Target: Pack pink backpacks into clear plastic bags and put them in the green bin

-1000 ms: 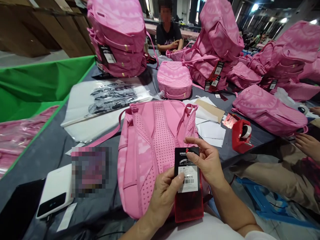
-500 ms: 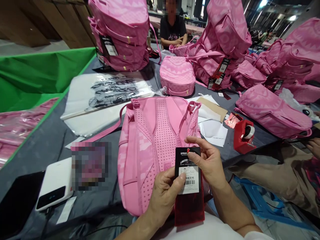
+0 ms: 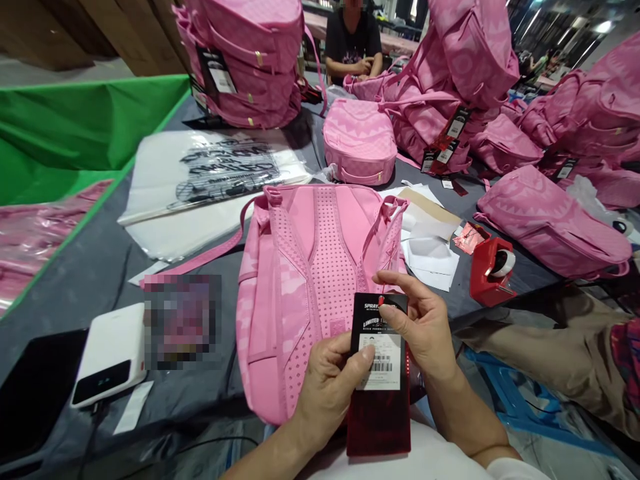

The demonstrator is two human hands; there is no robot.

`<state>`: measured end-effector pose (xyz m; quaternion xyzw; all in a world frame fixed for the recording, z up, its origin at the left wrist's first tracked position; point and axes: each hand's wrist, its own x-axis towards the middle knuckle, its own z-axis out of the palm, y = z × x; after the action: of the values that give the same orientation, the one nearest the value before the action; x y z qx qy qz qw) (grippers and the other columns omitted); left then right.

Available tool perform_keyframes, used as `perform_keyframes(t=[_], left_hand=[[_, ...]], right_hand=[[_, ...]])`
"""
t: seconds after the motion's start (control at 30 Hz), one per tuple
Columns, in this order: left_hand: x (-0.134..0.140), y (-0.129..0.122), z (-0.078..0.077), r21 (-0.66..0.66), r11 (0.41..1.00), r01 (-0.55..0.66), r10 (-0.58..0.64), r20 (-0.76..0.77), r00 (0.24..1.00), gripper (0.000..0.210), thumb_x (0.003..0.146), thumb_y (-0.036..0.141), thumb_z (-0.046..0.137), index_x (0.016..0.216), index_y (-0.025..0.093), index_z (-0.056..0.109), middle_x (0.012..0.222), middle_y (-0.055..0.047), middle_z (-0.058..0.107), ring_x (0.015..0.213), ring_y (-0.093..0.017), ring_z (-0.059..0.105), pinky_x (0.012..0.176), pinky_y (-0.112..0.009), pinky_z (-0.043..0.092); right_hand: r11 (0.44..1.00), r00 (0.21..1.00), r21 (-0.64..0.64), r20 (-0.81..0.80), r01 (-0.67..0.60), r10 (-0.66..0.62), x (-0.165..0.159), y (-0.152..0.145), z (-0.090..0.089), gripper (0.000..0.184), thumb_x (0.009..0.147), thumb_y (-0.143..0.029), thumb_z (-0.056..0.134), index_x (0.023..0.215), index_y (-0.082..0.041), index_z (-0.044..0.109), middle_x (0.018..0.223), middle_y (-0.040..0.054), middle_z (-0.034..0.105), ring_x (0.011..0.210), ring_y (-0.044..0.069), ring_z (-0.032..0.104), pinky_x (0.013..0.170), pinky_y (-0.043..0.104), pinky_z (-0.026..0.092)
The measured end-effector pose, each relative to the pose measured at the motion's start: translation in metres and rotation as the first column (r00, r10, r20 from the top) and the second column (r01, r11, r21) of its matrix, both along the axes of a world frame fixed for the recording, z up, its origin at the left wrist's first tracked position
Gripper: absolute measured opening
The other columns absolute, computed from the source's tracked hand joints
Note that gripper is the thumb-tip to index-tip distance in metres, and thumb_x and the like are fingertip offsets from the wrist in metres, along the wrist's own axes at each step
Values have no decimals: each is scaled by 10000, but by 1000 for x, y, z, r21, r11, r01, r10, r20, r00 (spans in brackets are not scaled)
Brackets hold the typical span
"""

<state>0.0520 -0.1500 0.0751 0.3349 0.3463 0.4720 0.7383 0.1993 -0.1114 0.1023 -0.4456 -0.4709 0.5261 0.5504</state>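
A black hang tag (image 3: 367,319) with a white barcode label is held up over the lower right of a pink backpack (image 3: 295,293). My left hand (image 3: 333,377) is closed on the tag's left edge, its thumb across the label. My right hand (image 3: 417,323) pinches the top of the tag by a small red fastener (image 3: 381,301) and its thin cord. Below the label hangs a dark red translucent sleeve (image 3: 379,423). The backpack lies with its perforated back panel and straps facing up.
White printed plastic bags (image 3: 215,173) lie at the left. Beyond them stand stacked pink backpacks (image 3: 250,60). Papers (image 3: 430,260) and a red tape dispenser (image 3: 493,270) are at the right. A power bank (image 3: 110,357) rests near the left edge. A person (image 3: 353,43) sits opposite.
The view has shifted slightly, so the background sits a little differently. Both hands keep their grip on the tag, which has hardly moved.
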Motion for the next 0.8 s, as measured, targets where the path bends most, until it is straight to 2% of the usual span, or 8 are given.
perform_keyframes(t=[0.27, 0.43, 0.63, 0.8], left_hand=[[0, -1, 4, 4, 1000, -7, 7, -18, 1000, 413, 776, 553, 817, 772, 140, 805, 582, -54, 658, 517, -134, 564, 500, -210, 491], [-1, -3, 6, -16, 1000, -11, 11, 1, 1000, 400, 763, 548, 828, 789, 149, 821, 599, -64, 679, 521, -156, 607, 516, -231, 533], [-1, -3, 8, 20, 1000, 5, -5, -10, 1000, 355, 805, 517, 806, 833, 165, 838, 596, -63, 689, 526, -164, 639, 506, -220, 546], [-2, -4, 9, 12, 1000, -6, 6, -44, 999, 395, 782, 545, 814, 820, 153, 839, 611, -78, 703, 527, -179, 636, 495, -243, 556]], right_hand=[[1000, 1000, 7, -9, -1, 1, -1, -2, 3, 399, 763, -367, 869, 1128, -245, 764, 1120, 60, 745, 719, 106, 648, 633, 207, 571], [1000, 1000, -13, 16, -1, 1, -1, -3, 4, 436, 761, -397, 866, 1148, -232, 751, 1104, 68, 745, 699, 111, 642, 592, 210, 562], [1000, 1000, -5, -2, -2, 2, -2, -6, 7, 416, 767, -417, 864, 1131, -250, 755, 1036, 51, 749, 696, 118, 644, 589, 221, 556], [1000, 1000, -27, 11, 9, -8, -1, -7, 7, 444, 750, -430, 871, 1135, -242, 754, 1016, 58, 751, 699, 130, 647, 578, 227, 554]])
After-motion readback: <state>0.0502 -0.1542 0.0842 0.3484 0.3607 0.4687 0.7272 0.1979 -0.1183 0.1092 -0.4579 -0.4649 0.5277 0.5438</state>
